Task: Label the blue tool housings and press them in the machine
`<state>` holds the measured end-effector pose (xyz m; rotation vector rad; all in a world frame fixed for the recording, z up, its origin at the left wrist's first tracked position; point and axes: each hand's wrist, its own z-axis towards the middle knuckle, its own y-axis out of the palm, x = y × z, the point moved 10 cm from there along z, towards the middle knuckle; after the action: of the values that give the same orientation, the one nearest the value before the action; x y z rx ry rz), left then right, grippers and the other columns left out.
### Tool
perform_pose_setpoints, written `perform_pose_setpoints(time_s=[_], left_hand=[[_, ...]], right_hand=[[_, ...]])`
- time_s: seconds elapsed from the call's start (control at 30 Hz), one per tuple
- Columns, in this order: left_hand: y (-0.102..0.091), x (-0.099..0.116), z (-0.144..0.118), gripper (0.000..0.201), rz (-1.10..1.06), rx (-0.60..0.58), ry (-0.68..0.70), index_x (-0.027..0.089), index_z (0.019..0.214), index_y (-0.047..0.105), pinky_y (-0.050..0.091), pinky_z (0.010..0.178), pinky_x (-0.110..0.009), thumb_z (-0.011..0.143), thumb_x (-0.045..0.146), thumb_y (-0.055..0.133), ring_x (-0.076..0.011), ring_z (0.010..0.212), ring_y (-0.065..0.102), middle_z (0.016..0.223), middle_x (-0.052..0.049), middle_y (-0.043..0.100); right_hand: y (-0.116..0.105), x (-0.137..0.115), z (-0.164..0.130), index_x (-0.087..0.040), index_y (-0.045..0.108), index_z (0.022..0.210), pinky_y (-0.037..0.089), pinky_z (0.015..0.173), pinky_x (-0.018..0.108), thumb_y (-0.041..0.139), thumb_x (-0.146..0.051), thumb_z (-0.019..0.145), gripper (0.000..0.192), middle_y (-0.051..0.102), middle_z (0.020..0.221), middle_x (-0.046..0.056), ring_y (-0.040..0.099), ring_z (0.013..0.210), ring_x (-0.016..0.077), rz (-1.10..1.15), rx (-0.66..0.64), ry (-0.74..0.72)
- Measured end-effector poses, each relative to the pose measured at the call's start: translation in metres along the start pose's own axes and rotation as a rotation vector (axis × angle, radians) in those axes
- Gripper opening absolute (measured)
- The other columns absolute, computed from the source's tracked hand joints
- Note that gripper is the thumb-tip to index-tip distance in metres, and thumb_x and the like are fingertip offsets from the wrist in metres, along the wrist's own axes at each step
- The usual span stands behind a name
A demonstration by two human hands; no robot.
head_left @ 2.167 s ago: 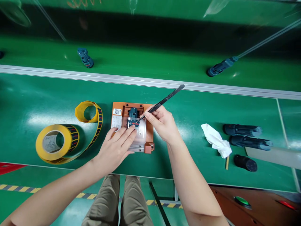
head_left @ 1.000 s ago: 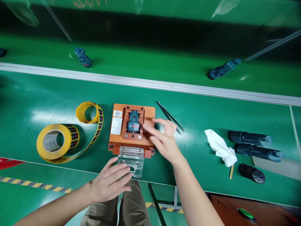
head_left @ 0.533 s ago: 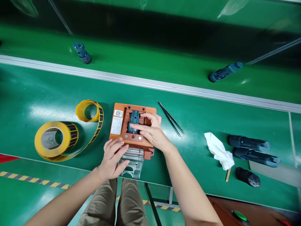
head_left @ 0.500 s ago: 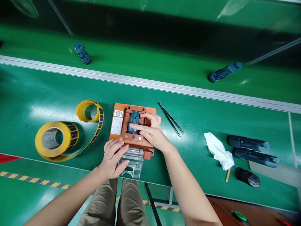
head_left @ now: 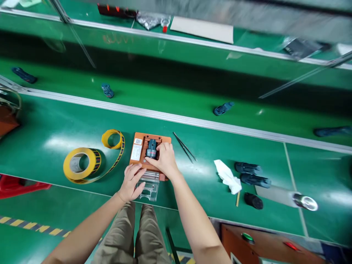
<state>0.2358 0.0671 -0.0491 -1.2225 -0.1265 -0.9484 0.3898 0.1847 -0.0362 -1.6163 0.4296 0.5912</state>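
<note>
An orange fixture (head_left: 139, 150) lies on the green bench with a dark blue-grey part (head_left: 151, 148) seated in its recess. My right hand (head_left: 161, 160) covers the fixture's lower right, its fingers closed on the base of the part. My left hand (head_left: 131, 182) rests on the clear acrylic plate (head_left: 150, 189) that hangs open from the fixture's near edge, fingers spread on it. Black tweezers (head_left: 184, 147) lie on the bench just right of the fixture, apart from both hands.
A yellow label roll (head_left: 81, 165) with a loose loop sits to the left. A white cloth (head_left: 228, 176), three dark cylindrical parts (head_left: 251, 179) and a metal-ended tube (head_left: 304, 202) lie to the right. Beyond an aluminium rail (head_left: 192, 121), a conveyor carries several dark parts (head_left: 223, 108).
The tweezers were set down right of the fixture and the clear plate swung open toward me. My right hand went onto the part. The view has since pulled back and tilted up.
</note>
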Motion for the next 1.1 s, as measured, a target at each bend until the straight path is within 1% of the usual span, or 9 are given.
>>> perform_pose_setpoints(time_s=[0.13,0.27,0.37,0.43,0.53,0.6,0.7,0.83,1.1], left_hand=[[-0.003,0.003,0.003,0.05,-0.022,-0.003,-0.026,0.02,0.14,0.051,0.033,0.114,-0.054,0.091,0.026,0.051,-0.0297,0.134,0.049,0.142,-0.016,0.055],[-0.043,0.018,0.026,0.029,-0.066,0.053,-0.349,0.025,0.117,0.069,0.025,0.116,-0.059,0.094,0.028,0.053,-0.0321,0.136,0.044,0.135,-0.01,0.064],[-0.077,0.05,0.055,0.035,-0.449,0.094,-0.587,0.025,0.126,0.064,0.042,0.108,-0.053,0.095,0.038,0.054,-0.0284,0.121,0.057,0.13,-0.01,0.067],[-0.076,0.087,0.081,0.044,-0.848,-0.057,-0.657,0.025,0.135,0.057,0.051,0.098,-0.045,0.094,0.042,0.056,-0.0256,0.112,0.064,0.128,-0.011,0.068],[-0.081,0.143,0.114,0.047,-1.141,-0.248,-0.658,0.019,0.123,0.066,0.055,0.09,-0.036,0.08,0.037,0.075,-0.0254,0.108,0.067,0.12,-0.013,0.071],[-0.092,0.17,0.128,0.046,-1.176,-0.222,-0.634,0.018,0.115,0.069,0.056,0.087,-0.034,0.074,0.033,0.082,-0.0251,0.107,0.068,0.117,-0.012,0.073],[-0.102,0.212,0.142,0.043,-1.184,-0.176,-0.554,0.02,0.111,0.071,0.056,0.088,-0.034,0.071,0.031,0.084,-0.0245,0.106,0.068,0.115,-0.01,0.074],[-0.097,0.269,0.15,0.041,-1.194,-0.248,-0.447,0.021,0.11,0.072,0.056,0.088,-0.034,0.072,0.031,0.083,-0.0243,0.105,0.069,0.117,-0.01,0.073],[-0.074,0.333,0.157,0.039,-1.193,-0.37,-0.289,0.021,0.11,0.072,0.054,0.086,-0.034,0.073,0.032,0.082,-0.0252,0.105,0.068,0.115,-0.01,0.074]], right_hand=[[-0.036,-0.023,-0.023,-0.018,0.054,0.102,0.05,0.084,0.044,0.077,-0.048,0.072,0.049,0.065,0.1,0.011,0.061,0.096,0.0293,0.115,0.024,0.04],[-0.078,-0.043,-0.083,-0.021,0.049,0.114,0.053,0.081,0.037,0.074,-0.04,0.077,0.049,0.069,0.105,0.007,0.068,0.093,0.0239,0.359,-0.01,0.052],[-0.113,-0.065,-0.129,-0.022,0.051,0.117,0.053,0.086,0.037,0.075,-0.036,0.078,0.047,0.069,0.11,0.008,0.067,0.098,0.023,0.401,0.047,-0.045],[-0.136,-0.079,-0.154,-0.022,0.053,0.119,0.052,0.088,0.039,0.074,-0.033,0.079,0.046,0.068,0.111,0.009,0.066,0.1,0.0234,0.396,0.1,-0.118],[-0.172,-0.086,-0.182,-0.022,0.054,0.122,0.051,0.091,0.04,0.075,-0.033,0.079,0.049,0.066,0.116,0.01,0.064,0.102,0.0232,0.464,0.189,-0.119],[-0.191,-0.083,-0.196,-0.023,0.053,0.124,0.052,0.091,0.038,0.073,-0.035,0.08,0.05,0.065,0.119,0.009,0.064,0.101,0.0214,0.611,0.209,-0.058],[-0.206,-0.078,-0.215,-0.022,0.053,0.115,0.054,0.07,0.031,0.064,-0.042,0.086,0.037,0.068,0.096,0.004,0.065,0.077,0.016,0.873,0.14,0.044],[-0.226,-0.067,-0.24,-0.022,0.052,0.093,0.034,0.047,0.021,0.063,-0.047,0.086,0.028,0.056,0.07,-0.005,0.046,0.053,0.0083,1.114,0.205,0.117],[-0.252,-0.045,-0.282,-0.023,0.044,0.081,0.009,0.042,0.019,0.063,-0.052,0.083,0.034,0.041,0.064,-0.006,0.028,0.047,0.0052,1.452,0.422,0.208]])
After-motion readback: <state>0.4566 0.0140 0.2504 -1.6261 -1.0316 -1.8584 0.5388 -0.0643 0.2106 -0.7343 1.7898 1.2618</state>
